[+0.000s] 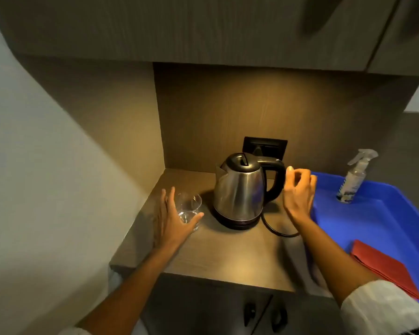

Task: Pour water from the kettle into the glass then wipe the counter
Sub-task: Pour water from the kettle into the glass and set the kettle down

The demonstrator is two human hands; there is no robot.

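A steel kettle point(240, 192) with a black lid and handle stands upright on its base in the middle of the wooden counter point(228, 257). To its left a clear glass point(190, 204) stands upright. My left hand point(173, 221) is around the glass's near side, fingers spread, thumb against its right side. Just right of the kettle's handle, my right hand point(299, 189) hovers with fingers curled and apart, holding nothing. A folded red cloth point(385, 267) lies in the blue tray point(363, 223) at the right.
A clear spray bottle point(353, 180) stands at the tray's far end. The kettle's black cord point(273, 229) loops over the counter behind my right wrist. A black wall socket point(266, 147) sits behind the kettle. Cabinets hang overhead; a wall closes the left side.
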